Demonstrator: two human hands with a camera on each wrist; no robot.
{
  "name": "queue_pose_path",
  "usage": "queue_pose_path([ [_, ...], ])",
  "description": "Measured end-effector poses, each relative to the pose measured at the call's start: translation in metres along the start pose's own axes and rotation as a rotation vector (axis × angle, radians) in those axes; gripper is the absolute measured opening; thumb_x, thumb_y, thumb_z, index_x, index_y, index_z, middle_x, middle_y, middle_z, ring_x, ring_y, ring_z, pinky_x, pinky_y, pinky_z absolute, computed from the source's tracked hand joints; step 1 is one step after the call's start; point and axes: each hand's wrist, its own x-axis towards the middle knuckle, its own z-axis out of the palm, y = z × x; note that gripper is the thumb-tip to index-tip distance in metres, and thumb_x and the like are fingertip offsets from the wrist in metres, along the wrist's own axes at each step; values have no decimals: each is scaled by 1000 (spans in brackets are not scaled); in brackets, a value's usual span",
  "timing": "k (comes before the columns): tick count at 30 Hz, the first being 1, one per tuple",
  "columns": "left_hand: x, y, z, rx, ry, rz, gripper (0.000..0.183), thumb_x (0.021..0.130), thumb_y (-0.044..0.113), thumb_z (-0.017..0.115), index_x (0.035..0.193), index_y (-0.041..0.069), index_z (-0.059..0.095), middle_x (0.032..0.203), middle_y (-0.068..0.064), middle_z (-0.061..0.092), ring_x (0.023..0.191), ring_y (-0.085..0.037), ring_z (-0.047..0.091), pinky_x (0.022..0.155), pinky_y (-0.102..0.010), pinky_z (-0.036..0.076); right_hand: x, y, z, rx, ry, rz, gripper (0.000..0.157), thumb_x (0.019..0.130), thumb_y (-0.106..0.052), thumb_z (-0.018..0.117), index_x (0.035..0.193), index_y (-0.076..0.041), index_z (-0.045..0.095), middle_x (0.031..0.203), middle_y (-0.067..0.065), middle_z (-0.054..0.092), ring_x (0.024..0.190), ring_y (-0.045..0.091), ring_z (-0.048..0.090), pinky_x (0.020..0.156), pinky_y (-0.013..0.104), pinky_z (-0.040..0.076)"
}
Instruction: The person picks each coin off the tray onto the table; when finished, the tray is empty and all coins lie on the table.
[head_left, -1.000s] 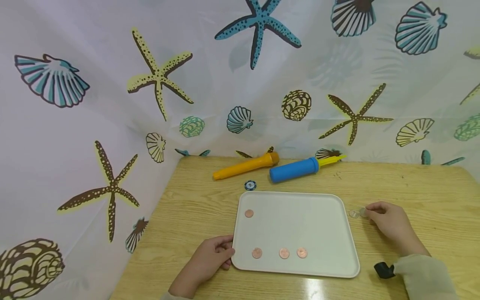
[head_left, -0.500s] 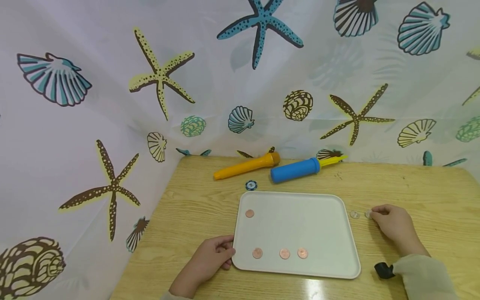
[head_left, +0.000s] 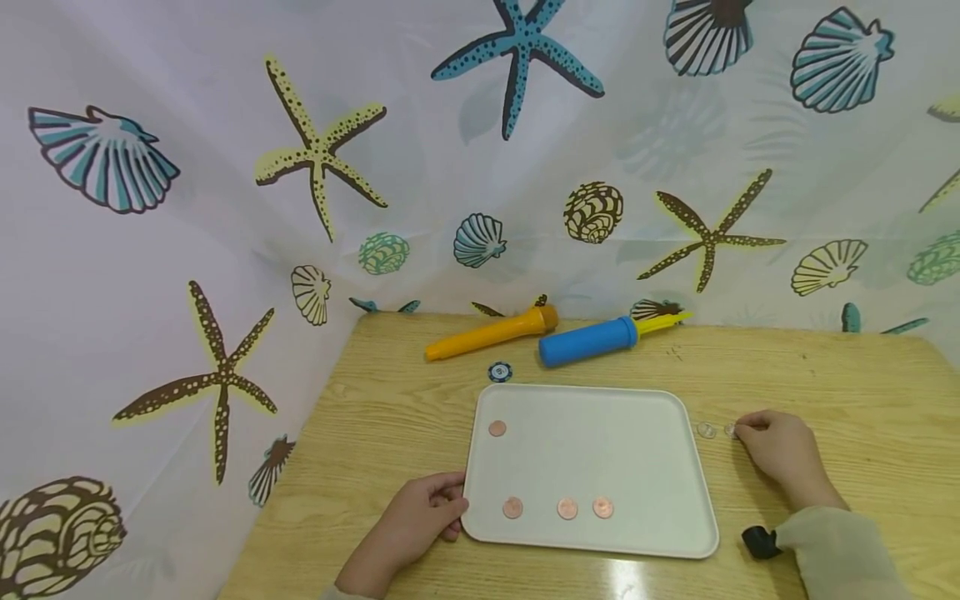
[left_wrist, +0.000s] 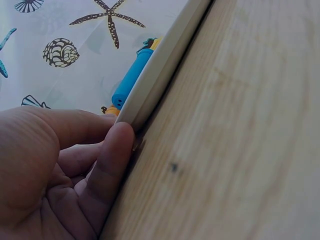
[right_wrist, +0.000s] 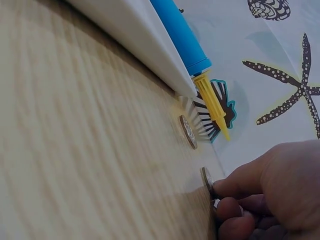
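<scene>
At the left side of the white tray (head_left: 585,467), my left hand (head_left: 408,517) holds the rim between thumb and fingers; the left wrist view shows the thumb (left_wrist: 117,145) at its edge. Several copper coins (head_left: 567,508) lie in the tray. To the right of it, my right hand (head_left: 780,450) has its curled fingertips on a silver coin (right_wrist: 206,180), with a small shiny bit showing between finger and thumb. Another silver coin (head_left: 707,430) lies on the table between that hand and the tray.
Behind the tray are an orange toy microphone-shaped stick (head_left: 491,333), a blue hand pump (head_left: 588,342) with a yellow nozzle, and a blue-and-white poker chip (head_left: 500,372). A small black object (head_left: 761,542) sits by the right sleeve. A shell-printed curtain (head_left: 450,167) hangs behind the table.
My right hand has shifted slightly right, away from the first silver coin, and the coin at its fingertips now sits farther from that one. The left hand stays at the tray's rim.
</scene>
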Motion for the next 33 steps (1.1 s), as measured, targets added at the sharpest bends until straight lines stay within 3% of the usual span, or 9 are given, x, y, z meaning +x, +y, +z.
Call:
queue_pose_path([
  [4,1,-2,0,-8,2,2,51,98,12,65,141,-11,50,98,-10,61,74,-15,64,64,-28,62,0,-1,3,31,15,-7,39,103,-25,54,120,8,66,120,31,63,113,49,56,93,61,50],
  [8,2,-5,1,-13,5,0,51,98,12,65,141,-10,50,99,-9,61,74,-15,64,63,-28,62,1,-8,10,87,17,-38,44,103,-31,55,125,6,65,118,27,65,106,40,60,84,49,54],
  [11,3,-6,1,-13,7,-2,51,98,13,65,141,-10,51,99,-9,61,74,-15,64,63,-29,62,0,-19,14,140,-10,-54,44,102,-32,57,125,4,65,105,19,69,92,29,62,73,36,54],
  [15,3,-6,1,-9,4,-5,50,98,13,65,141,-10,51,97,-9,62,73,-15,64,63,-29,62,-3,-35,21,250,-77,-57,39,102,-29,59,123,3,65,87,10,67,76,20,61,61,27,53],
  [21,1,-5,1,-11,0,0,51,98,13,66,141,-10,51,97,-9,62,73,-15,65,64,-28,62,-6,-57,36,331,-137,-79,31,101,-25,62,118,0,67,75,8,63,63,18,55,49,26,47],
  [33,4,-9,-3,-13,-8,5,52,98,15,66,141,-9,51,97,-9,62,74,-16,65,65,-29,63,-6,-94,60,344,-221,-159,22,98,-17,66,111,1,71,71,5,62,60,16,54,51,26,48],
])
